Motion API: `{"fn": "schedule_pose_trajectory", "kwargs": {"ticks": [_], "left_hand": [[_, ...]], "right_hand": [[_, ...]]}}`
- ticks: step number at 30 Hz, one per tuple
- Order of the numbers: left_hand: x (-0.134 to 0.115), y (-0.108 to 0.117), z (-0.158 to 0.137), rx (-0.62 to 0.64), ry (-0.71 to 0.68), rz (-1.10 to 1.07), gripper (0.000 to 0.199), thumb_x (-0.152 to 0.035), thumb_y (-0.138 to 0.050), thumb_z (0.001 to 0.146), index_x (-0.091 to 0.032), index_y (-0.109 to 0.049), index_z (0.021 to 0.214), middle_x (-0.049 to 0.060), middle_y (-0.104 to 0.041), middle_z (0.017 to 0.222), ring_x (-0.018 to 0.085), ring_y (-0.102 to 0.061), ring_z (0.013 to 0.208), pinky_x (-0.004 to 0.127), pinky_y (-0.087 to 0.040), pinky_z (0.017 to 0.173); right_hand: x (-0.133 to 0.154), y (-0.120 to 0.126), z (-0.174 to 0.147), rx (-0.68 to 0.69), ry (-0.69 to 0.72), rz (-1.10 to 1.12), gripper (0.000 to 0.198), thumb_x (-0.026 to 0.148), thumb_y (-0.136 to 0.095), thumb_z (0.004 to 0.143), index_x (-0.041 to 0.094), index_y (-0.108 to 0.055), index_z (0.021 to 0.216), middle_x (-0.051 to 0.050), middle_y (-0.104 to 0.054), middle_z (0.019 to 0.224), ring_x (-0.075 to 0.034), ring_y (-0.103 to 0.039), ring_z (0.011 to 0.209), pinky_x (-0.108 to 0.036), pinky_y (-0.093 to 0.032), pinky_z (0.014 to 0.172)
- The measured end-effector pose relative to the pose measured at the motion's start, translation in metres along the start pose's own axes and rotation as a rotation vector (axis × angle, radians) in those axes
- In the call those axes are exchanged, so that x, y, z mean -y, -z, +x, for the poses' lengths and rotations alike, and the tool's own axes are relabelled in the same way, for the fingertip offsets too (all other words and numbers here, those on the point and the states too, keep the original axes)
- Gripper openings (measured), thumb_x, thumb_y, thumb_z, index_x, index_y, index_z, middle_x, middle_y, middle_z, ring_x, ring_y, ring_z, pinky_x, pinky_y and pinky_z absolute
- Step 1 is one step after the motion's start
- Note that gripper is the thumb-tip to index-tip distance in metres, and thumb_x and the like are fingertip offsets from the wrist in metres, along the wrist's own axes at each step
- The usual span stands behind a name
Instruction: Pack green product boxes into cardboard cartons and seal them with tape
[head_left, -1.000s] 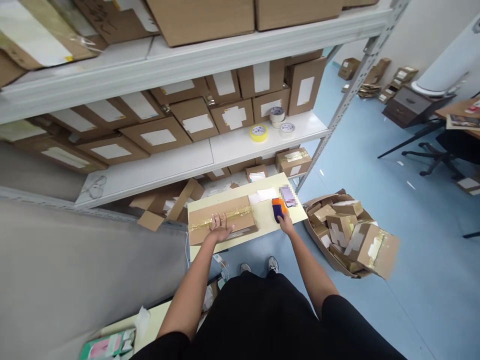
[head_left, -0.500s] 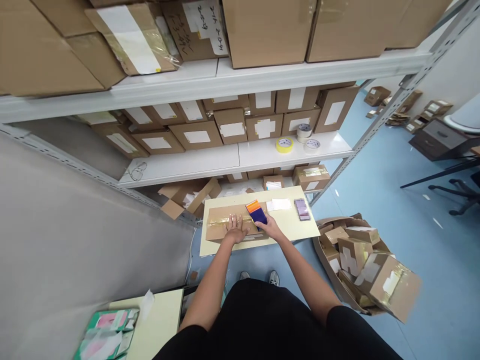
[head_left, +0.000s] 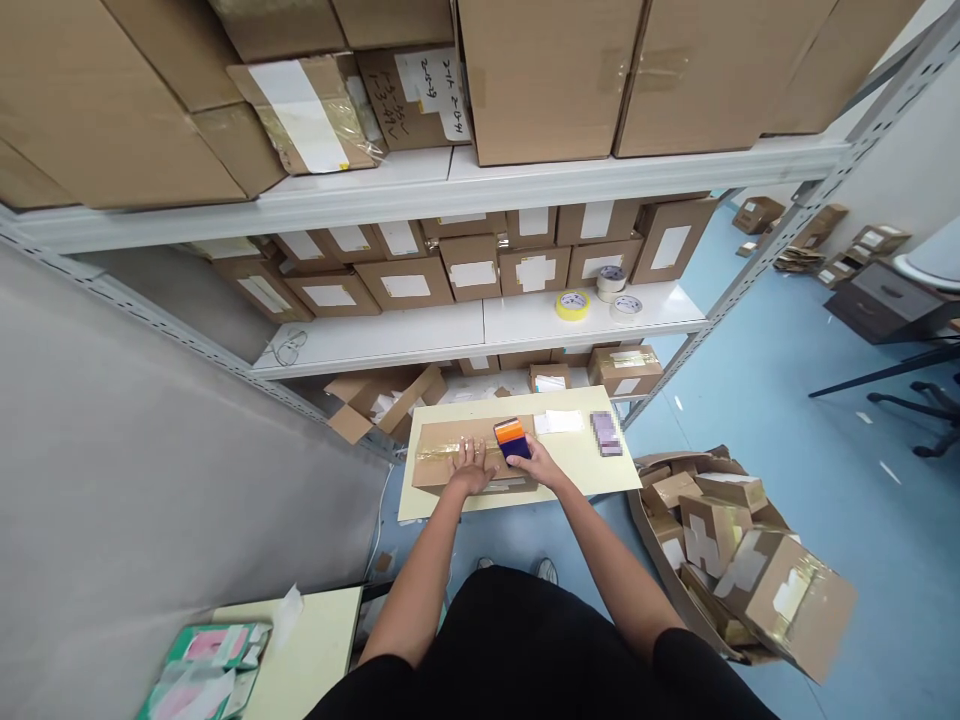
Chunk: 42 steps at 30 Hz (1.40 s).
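Note:
A long cardboard box [head_left: 439, 470] with clear tape along its top lies on the pale yellow table [head_left: 592, 471]. My left hand [head_left: 472, 468] rests flat on the box top, fingers spread. In my right hand [head_left: 538, 461] is a small orange and dark blue box-shaped thing [head_left: 513, 442], tilted over the right end of the cardboard box. My thumb lies on its near face; its exact kind I cannot make out. White paper slips [head_left: 559, 421] and a pixelated purple item [head_left: 606, 433] lie to the right of my hands.
Behind the table stands a metal shelf [head_left: 375, 343] with labelled boxes and tape rolls [head_left: 573, 305]. An open carton [head_left: 375, 395] is at its lower left. A large carton of boxes [head_left: 652, 570] sits on the floor at right. Another table [head_left: 319, 630] is at lower left.
The orange and dark blue thing has tilted in my right hand, showing more of its orange end. My left hand stays flat on the box. The camera view has shifted slightly.

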<state>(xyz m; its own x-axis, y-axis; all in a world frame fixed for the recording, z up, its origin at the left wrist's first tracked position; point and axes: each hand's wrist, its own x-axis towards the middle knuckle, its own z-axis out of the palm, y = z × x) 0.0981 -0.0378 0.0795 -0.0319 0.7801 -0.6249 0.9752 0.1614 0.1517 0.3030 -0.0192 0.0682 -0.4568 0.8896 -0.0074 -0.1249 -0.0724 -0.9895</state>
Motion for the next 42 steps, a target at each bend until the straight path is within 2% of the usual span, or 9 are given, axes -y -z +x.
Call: {"fn": "schedule_pose_trajectory", "kwargs": {"ticks": [9, 16, 19, 22, 26, 28, 32, 38, 42], "left_hand": [[-0.001, 0.004, -0.002, 0.015, -0.008, -0.003, 0.094, -0.068, -0.029, 0.096, -0.017, 0.004, 0.168, 0.011, 0.023, 0.171, 0.033, 0.024, 0.158, 0.065, 0.001, 0.125], [-0.001, 0.001, -0.007, -0.071, -0.031, -0.045, 0.09, -0.064, -0.036, 0.098, -0.018, -0.008, 0.169, 0.013, 0.013, 0.174, 0.033, 0.017, 0.16, 0.065, -0.002, 0.125], [-0.002, -0.003, -0.015, -0.188, -0.05, -0.087, 0.085, -0.057, -0.049, 0.096, -0.019, -0.022, 0.167, 0.016, -0.001, 0.176, 0.036, 0.005, 0.162, 0.067, -0.009, 0.124], [-0.004, -0.002, -0.024, -0.379, -0.033, -0.203, 0.072, -0.045, -0.062, 0.092, -0.02, -0.045, 0.157, 0.019, -0.029, 0.17, 0.039, -0.017, 0.16, 0.066, -0.02, 0.123], [-0.007, 0.018, -0.033, -0.695, -0.169, -0.492, 0.04, -0.035, -0.059, 0.093, -0.019, -0.073, 0.127, 0.016, -0.066, 0.137, 0.032, -0.055, 0.135, 0.048, -0.04, 0.117], [-0.011, 0.034, -0.036, -0.646, -0.331, -0.668, 0.033, -0.038, -0.058, 0.094, -0.021, -0.078, 0.114, 0.012, -0.073, 0.12, 0.027, -0.067, 0.115, 0.042, -0.052, 0.104], [-0.024, 0.062, -0.039, -0.331, -0.566, -0.753, 0.03, -0.044, -0.07, 0.087, -0.022, -0.082, 0.106, 0.009, -0.077, 0.111, 0.024, -0.072, 0.099, 0.035, -0.057, 0.089], [-0.035, 0.08, -0.035, -0.104, -0.584, -0.678, 0.028, -0.044, -0.075, 0.08, -0.021, -0.084, 0.093, 0.007, -0.081, 0.097, 0.024, -0.072, 0.09, 0.031, -0.055, 0.081], [-0.04, 0.086, -0.031, -0.058, -0.577, -0.604, 0.024, -0.041, -0.07, 0.08, -0.02, -0.082, 0.079, 0.005, -0.078, 0.081, 0.021, -0.069, 0.076, 0.029, -0.05, 0.071]], "right_hand": [[-0.01, 0.018, -0.02, 0.073, -0.055, 0.031, 0.06, 0.05, -0.095, 0.061, 0.019, -0.073, 0.107, -0.007, -0.077, 0.106, -0.028, -0.071, 0.102, -0.044, -0.056, 0.099], [-0.009, 0.019, -0.019, 0.082, -0.071, 0.043, 0.054, 0.047, -0.096, 0.059, 0.019, -0.076, 0.101, -0.005, -0.078, 0.102, -0.026, -0.071, 0.099, -0.041, -0.057, 0.096], [-0.007, 0.019, -0.022, 0.087, -0.089, 0.04, 0.055, 0.047, -0.096, 0.058, 0.019, -0.076, 0.101, -0.005, -0.078, 0.099, -0.026, -0.072, 0.094, -0.041, -0.058, 0.093], [-0.006, 0.018, -0.027, 0.098, -0.102, 0.035, 0.056, 0.046, -0.096, 0.059, 0.018, -0.076, 0.103, -0.006, -0.079, 0.1, -0.026, -0.072, 0.096, -0.042, -0.058, 0.094], [-0.006, 0.017, -0.031, 0.097, -0.119, 0.03, 0.051, 0.047, -0.095, 0.063, 0.018, -0.076, 0.101, -0.006, -0.079, 0.098, -0.026, -0.072, 0.095, -0.042, -0.059, 0.093], [-0.006, 0.017, -0.031, 0.089, -0.119, 0.02, 0.051, 0.047, -0.095, 0.062, 0.018, -0.077, 0.1, -0.005, -0.078, 0.095, -0.025, -0.072, 0.092, -0.041, -0.06, 0.09], [-0.006, 0.019, -0.029, 0.09, -0.129, -0.007, 0.049, 0.048, -0.094, 0.062, 0.018, -0.076, 0.096, -0.005, -0.077, 0.091, -0.024, -0.071, 0.086, -0.039, -0.06, 0.084], [-0.005, 0.022, -0.03, 0.092, -0.115, -0.064, 0.044, 0.048, -0.093, 0.064, 0.017, -0.075, 0.09, -0.005, -0.076, 0.091, -0.024, -0.069, 0.086, -0.038, -0.058, 0.084], [-0.006, 0.021, -0.031, 0.095, -0.118, -0.064, 0.045, 0.049, -0.093, 0.064, 0.018, -0.075, 0.091, -0.004, -0.077, 0.092, -0.024, -0.07, 0.086, -0.039, -0.058, 0.085]]}}
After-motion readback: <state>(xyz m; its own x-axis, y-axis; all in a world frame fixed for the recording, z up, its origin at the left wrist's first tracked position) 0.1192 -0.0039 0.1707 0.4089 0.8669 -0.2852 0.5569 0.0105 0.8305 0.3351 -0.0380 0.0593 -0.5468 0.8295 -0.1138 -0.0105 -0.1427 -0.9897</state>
